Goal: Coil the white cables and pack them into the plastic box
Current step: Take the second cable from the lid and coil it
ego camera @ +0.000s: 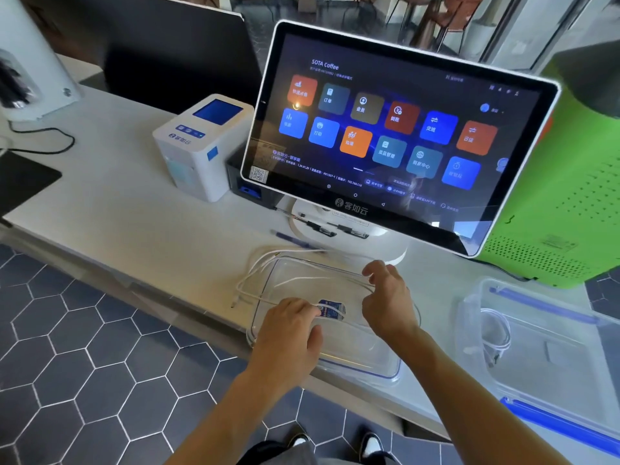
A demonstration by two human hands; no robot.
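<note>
A long white cable (268,263) loops over the counter and across a clear plastic lid (352,360) lying flat near the counter's front edge. My left hand (288,333) pinches the cable where a small blue-and-white tag (330,308) hangs on it. My right hand (385,297) holds another stretch of the same cable between thumb and fingers, above the lid's far right part. At the right stands the clear plastic box (550,374) with blue clips, and a coiled white cable (496,333) lies inside it.
A touchscreen till (385,129) on a white stand rises right behind the lid. A white label printer (201,146) stands to its left, a green perforated machine (563,203) to its right. A pen (292,239) lies by the stand. Hexagon floor tiles lie below the counter edge.
</note>
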